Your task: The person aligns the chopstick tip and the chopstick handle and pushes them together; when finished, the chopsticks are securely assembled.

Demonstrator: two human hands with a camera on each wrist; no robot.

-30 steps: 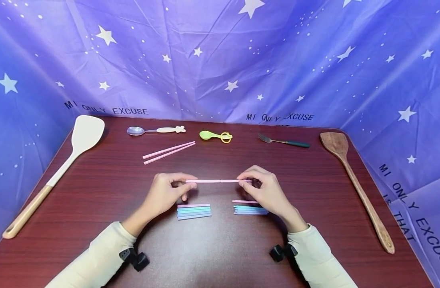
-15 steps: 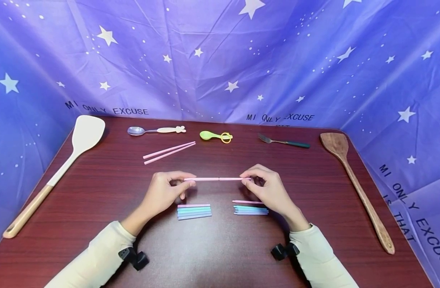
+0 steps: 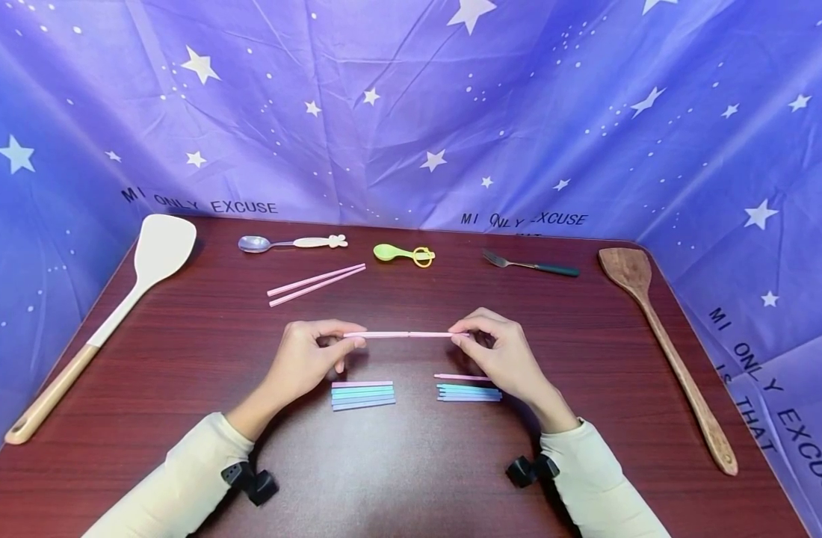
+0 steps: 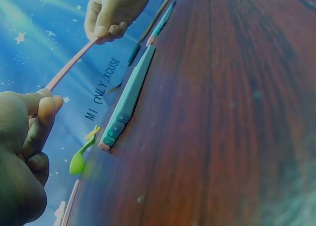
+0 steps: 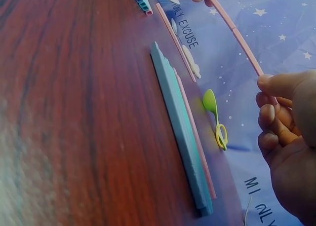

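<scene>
Above the middle of the table, a pink chopstick [image 3: 384, 335] is held level between both hands, with a joint line near its middle. My left hand [image 3: 310, 355] pinches its left end between thumb and fingers. Its right end is pinched by my right hand [image 3: 495, 347], the tip partly hidden by the fingers. Below the left hand lies a row of chopstick halves [image 3: 362, 396] in pink, teal and blue. A second row of halves [image 3: 468, 392], with narrow tips at their left ends, lies by the right hand. The right wrist view shows the chopstick's joint with a slight bend there.
Two pink chopsticks [image 3: 317, 284] lie at the back left. Behind them are a spoon [image 3: 293, 243], a green spoon [image 3: 403, 255] and a fork [image 3: 530, 263]. A white spatula [image 3: 138, 288] lies far left, a wooden turner [image 3: 666, 351] far right. Starry cloth [image 3: 384, 179] surrounds the table.
Over the last second both hands rise slightly with the chopstick, the right hand shifting a little to the right. The past half second shows hardly any movement.
</scene>
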